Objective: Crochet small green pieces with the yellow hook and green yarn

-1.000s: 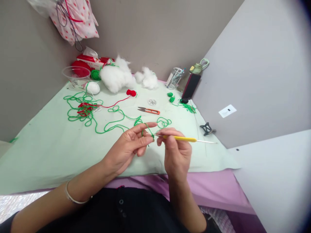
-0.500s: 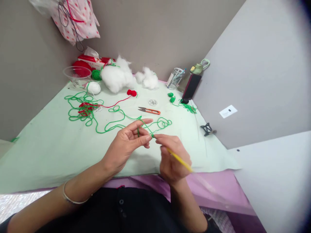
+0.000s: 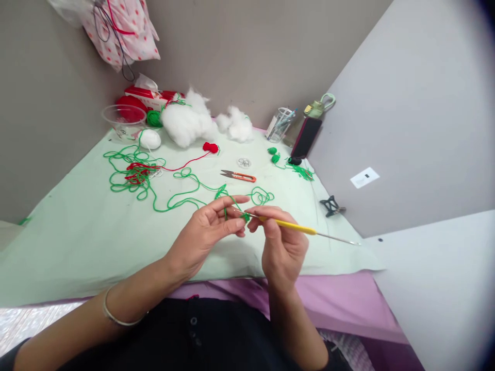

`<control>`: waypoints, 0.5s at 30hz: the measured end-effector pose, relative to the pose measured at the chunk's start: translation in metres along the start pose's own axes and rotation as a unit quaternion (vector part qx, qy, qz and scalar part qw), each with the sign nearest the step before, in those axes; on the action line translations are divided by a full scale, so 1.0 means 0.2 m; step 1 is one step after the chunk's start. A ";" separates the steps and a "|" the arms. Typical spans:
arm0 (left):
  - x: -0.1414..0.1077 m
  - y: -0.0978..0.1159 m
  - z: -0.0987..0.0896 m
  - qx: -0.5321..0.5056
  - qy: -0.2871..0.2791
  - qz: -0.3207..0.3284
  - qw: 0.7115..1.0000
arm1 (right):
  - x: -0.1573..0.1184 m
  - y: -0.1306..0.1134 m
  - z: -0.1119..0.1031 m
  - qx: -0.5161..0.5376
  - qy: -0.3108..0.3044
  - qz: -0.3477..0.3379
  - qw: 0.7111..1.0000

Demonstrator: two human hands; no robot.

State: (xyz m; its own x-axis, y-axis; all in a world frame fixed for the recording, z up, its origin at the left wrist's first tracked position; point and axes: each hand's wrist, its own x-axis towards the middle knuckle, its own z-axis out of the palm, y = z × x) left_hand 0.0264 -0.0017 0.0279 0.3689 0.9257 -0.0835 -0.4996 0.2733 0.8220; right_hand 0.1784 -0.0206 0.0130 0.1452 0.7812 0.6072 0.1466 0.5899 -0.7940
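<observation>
Hands (image 3: 247,237) above pale green cloth (image 3: 127,242)

Snips (image 3: 238,176) before the stuffing (image 3: 238,126), phone (image 3: 306,137) before the bottle (image 3: 315,108), cup (image 3: 277,130) left of both, all on cloth (image 3: 88,226)

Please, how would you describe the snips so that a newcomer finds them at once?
Start from the bigger white fluff at the back of the cloth. Come nearer and to the right, between the round case and the green yarn. The snips lie there: only they have an orange handle and dark, pointed blades.
</observation>
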 end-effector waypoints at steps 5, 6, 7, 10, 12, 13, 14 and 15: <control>0.01 -0.02 0.01 -0.047 0.028 -0.015 0.998 | -0.05 0.02 0.01 -0.187 -0.009 -0.168 0.968; 0.01 -0.02 0.01 -0.073 0.022 -0.037 0.996 | -0.05 0.03 0.00 -0.209 -0.008 -0.193 0.959; 0.02 -0.02 0.00 -0.098 0.015 -0.060 0.993 | -0.05 0.03 0.00 -0.213 -0.006 -0.195 0.957; 0.02 -0.01 -0.02 -0.137 0.008 -0.092 0.986 | -0.02 0.03 -0.03 -0.100 0.027 -0.085 0.991; 0.02 0.00 -0.03 -0.130 0.014 -0.078 0.988 | 0.00 0.02 -0.04 0.014 0.047 -0.001 0.999; 0.02 0.01 -0.03 -0.117 0.014 -0.066 0.991 | 0.01 0.02 -0.04 0.050 0.042 0.022 0.998; 0.01 0.01 -0.02 -0.099 0.010 -0.054 0.994 | 0.02 0.02 -0.04 0.065 0.029 0.030 0.997; 0.01 0.01 -0.02 -0.080 0.004 -0.043 0.996 | 0.02 0.02 -0.03 0.063 0.011 0.028 0.998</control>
State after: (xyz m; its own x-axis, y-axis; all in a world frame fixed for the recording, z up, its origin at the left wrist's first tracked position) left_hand 0.0233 0.0013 0.0268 0.4094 0.8992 -0.1545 -0.5855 0.3888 0.7113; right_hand 0.1857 -0.0162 0.0126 0.1708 0.8099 0.5611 0.0142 0.5674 -0.8233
